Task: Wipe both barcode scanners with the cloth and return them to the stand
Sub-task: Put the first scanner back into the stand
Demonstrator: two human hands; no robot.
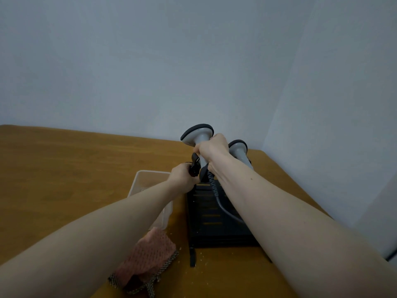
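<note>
Two grey scanners stand upright at the far end of a black stand [214, 214] on a wooden table [64, 168], their wide heads raised against a pale wall [193, 61]. The right hand [211, 148] is wrapped around the handle of the nearer, left scanner [197, 134], fingers curled tight about it just below the head. The second scanner [238, 149] stands just beside it to the right, partly hidden behind that hand and wrist, and no hand touches it. The left hand [182, 175] reaches in at the stand's far left corner, fingers curled around a small black part [194, 166] at the base of the held scanner; what that part is cannot be told. A grey coiled cable [217, 196] drops from the held scanner's handle and trails across the top of the stand, passing under the right forearm. Left of the stand, touching or nearly touching its side, sits a clear plastic tub [148, 179], partly covered by the left forearm. The pink cloth [148, 259], with a dark woven edge, lies crumpled on the table near the stand's front left corner, in neither hand. A black strap [192, 258] lies on the table at the stand's front edge.
</note>
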